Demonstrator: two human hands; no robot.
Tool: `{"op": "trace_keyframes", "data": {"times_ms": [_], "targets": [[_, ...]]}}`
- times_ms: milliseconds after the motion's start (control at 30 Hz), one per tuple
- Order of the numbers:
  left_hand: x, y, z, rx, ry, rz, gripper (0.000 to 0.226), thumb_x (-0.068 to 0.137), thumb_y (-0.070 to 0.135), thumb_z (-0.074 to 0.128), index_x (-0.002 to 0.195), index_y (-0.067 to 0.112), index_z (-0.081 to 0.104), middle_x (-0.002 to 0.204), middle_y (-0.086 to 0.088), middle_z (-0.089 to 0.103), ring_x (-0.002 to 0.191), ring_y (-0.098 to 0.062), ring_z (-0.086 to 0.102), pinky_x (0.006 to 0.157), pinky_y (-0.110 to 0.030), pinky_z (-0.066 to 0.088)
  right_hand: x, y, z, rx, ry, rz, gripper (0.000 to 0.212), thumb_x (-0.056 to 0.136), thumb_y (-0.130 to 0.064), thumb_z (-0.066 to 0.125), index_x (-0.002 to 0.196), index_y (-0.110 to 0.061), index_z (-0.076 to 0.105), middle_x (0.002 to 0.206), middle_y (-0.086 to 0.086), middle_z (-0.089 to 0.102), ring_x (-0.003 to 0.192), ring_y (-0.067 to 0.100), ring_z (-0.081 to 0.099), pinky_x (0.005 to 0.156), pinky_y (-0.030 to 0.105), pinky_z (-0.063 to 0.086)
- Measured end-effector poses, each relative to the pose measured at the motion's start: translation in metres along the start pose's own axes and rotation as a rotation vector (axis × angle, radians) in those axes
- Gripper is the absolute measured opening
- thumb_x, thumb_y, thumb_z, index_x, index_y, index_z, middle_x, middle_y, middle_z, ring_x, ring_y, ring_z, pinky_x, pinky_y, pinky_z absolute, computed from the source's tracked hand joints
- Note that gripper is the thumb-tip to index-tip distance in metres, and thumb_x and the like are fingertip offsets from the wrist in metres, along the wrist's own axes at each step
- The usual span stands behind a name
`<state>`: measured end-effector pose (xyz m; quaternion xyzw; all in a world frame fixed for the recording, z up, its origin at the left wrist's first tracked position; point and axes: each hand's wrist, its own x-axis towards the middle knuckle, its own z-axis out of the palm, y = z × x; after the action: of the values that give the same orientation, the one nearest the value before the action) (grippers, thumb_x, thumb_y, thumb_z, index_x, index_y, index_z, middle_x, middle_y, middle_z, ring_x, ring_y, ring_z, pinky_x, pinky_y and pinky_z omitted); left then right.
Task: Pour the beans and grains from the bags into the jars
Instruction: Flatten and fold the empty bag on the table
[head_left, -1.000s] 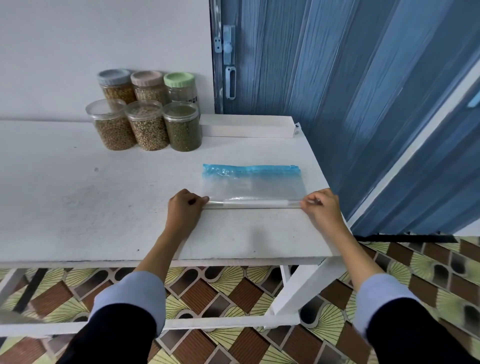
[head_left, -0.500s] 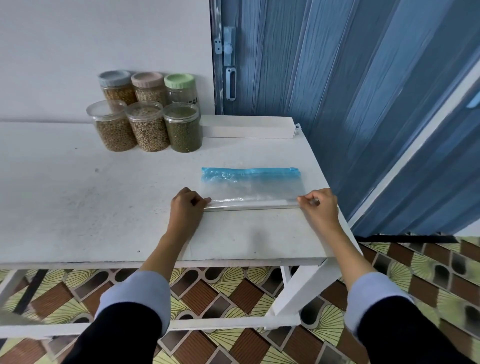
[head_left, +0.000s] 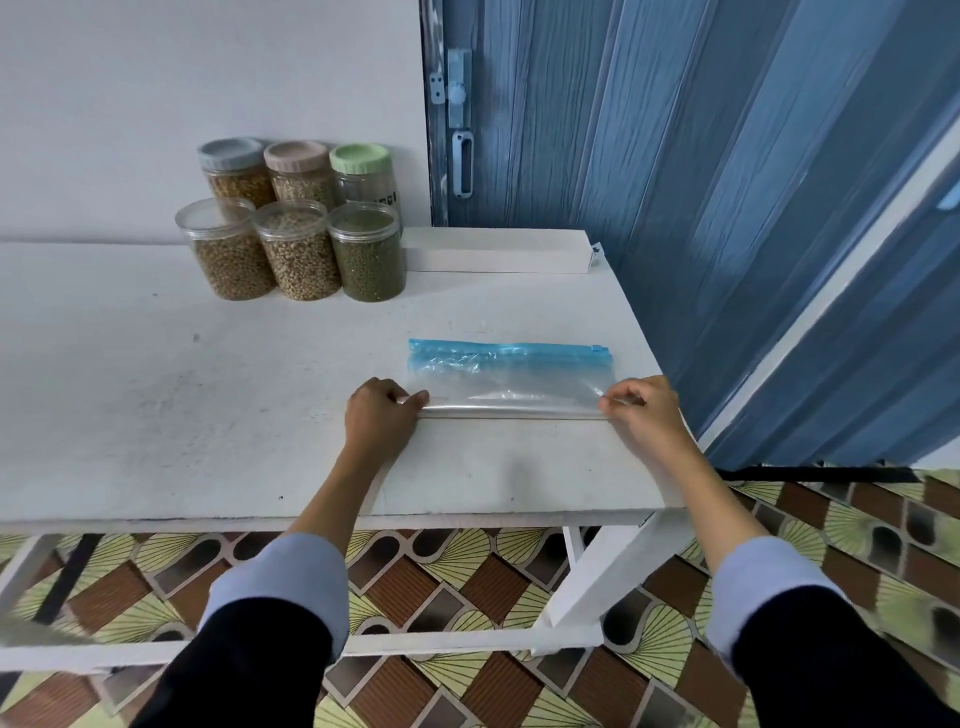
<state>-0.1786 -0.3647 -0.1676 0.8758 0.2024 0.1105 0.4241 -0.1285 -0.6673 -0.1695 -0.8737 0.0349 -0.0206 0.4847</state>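
Head view: a white table (head_left: 156, 415) stands against a pale wall, with a blue folding door (head_left: 675, 156) behind its right end and a patterned tile floor (head_left: 467, 571) below. An empty clear zip bag (head_left: 511, 382), its blue zipper strip along the far edge, lies flat on the right part of the tabletop. The near edge of the bag forms a narrow roll or fold running from one hand to the other. The left hand (head_left: 382, 418) rests on the table at the left end of this roll, fingers curled, with thumb and fingertips pinching the plastic. The right hand (head_left: 641, 410) is at the right end, close to the table's corner, its fingers likewise curled and pinching the bag's edge. Both forearms reach in from below the table's front edge, in light blue cuffs under dark sleeves. Well apart from the bag, at the back of the table against the wall, six jars (head_left: 298, 223) stand in two rows of three, touching or nearly so. The back row has grey, pink and green lids; the front row has clear lids and holds tan beans, pale grains and green beans. A long white box (head_left: 498, 249) lies just right of the jars, along the back edge.
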Motion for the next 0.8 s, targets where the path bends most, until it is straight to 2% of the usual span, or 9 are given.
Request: {"op": "trace_keyframes", "data": {"times_ms": [67,133,267,333,367,433,500,667,800], "targets": [[0.004,0.006,0.003,0.022,0.003,-0.036,0.022,0.083,0.028,0.068,0.082,0.013,0.053,0.085,-0.008,0.057,0.085,-0.029,0.055,0.074,-0.036,0.043,-0.002,-0.003,0.003,0.005,0.024,-0.01,0.015,0.082,-0.012,0.07,0.082,-0.025,0.062,0.11,-0.001,0.041,0.105,0.017,0.049,0.101,0.036,0.039],[0.005,0.011,0.004,0.056,0.019,-0.063,0.026,0.082,0.028,0.068,0.088,0.015,0.047,0.086,-0.008,0.055,0.085,-0.029,0.053,0.076,-0.038,0.044,-0.002,-0.003,0.006,-0.015,0.068,-0.03,0.018,0.082,-0.015,0.07,0.075,-0.028,0.059,0.106,-0.002,0.042,0.105,0.021,0.05,0.1,0.041,0.04],[-0.001,0.011,0.009,0.096,0.097,0.031,0.026,0.083,0.024,0.068,0.072,0.01,0.048,0.089,-0.009,0.051,0.086,-0.032,0.052,0.077,-0.038,0.043,-0.007,-0.001,0.007,-0.042,0.132,-0.121,0.027,0.08,-0.02,0.074,0.062,-0.029,0.056,0.093,0.005,0.054,0.09,0.021,0.053,0.087,0.049,0.045],[-0.005,0.006,0.01,0.105,0.112,0.135,0.031,0.085,0.02,0.067,0.067,0.006,0.046,0.084,-0.008,0.044,0.081,-0.034,0.05,0.071,-0.038,0.041,-0.009,0.002,0.004,-0.045,0.117,-0.161,0.025,0.077,-0.022,0.078,0.063,-0.028,0.058,0.087,0.003,0.053,0.087,0.02,0.05,0.081,0.042,0.046],[-0.007,0.002,0.01,0.116,0.11,0.191,0.031,0.085,0.018,0.067,0.067,0.004,0.047,0.083,-0.008,0.043,0.079,-0.033,0.049,0.07,-0.039,0.04,-0.01,0.003,0.003,-0.038,0.084,-0.174,0.021,0.075,-0.022,0.08,0.068,-0.027,0.061,0.089,0.001,0.053,0.09,0.02,0.05,0.08,0.033,0.045],[-0.009,-0.006,0.006,0.124,0.083,0.278,0.026,0.083,0.017,0.071,0.072,0.0,0.055,0.085,-0.009,0.045,0.081,-0.028,0.046,0.071,-0.037,0.041,-0.01,0.005,-0.001,-0.029,0.022,-0.193,0.017,0.073,-0.017,0.081,0.08,-0.022,0.067,0.097,0.003,0.051,0.094,0.02,0.051,0.078,0.016,0.04],[-0.01,-0.014,0.002,0.132,0.037,0.342,0.02,0.079,0.013,0.074,0.081,-0.003,0.062,0.092,-0.012,0.049,0.087,-0.025,0.045,0.075,-0.033,0.038,-0.008,0.005,-0.004,-0.044,0.005,-0.178,0.015,0.075,-0.011,0.08,0.085,-0.015,0.069,0.1,0.004,0.049,0.095,0.02,0.051,0.075,0.01,0.037],[-0.015,-0.015,-0.004,0.038,0.008,0.309,0.017,0.089,0.018,0.063,0.09,0.001,0.065,0.093,-0.006,0.05,0.092,-0.019,0.043,0.079,-0.028,0.034,-0.005,-0.002,-0.004,-0.075,-0.019,-0.102,0.007,0.081,-0.01,0.073,0.08,-0.006,0.068,0.101,0.007,0.047,0.093,0.019,0.05,0.082,0.023,0.035],[-0.015,-0.013,-0.004,0.043,0.013,0.282,0.027,0.092,0.022,0.059,0.082,-0.002,0.066,0.083,-0.006,0.051,0.086,-0.02,0.043,0.074,-0.027,0.031,-0.003,-0.004,-0.004,-0.129,-0.028,-0.042,0.005,0.085,-0.013,0.069,0.084,-0.008,0.066,0.106,0.004,0.043,0.097,0.017,0.047,0.09,0.03,0.04]]}}
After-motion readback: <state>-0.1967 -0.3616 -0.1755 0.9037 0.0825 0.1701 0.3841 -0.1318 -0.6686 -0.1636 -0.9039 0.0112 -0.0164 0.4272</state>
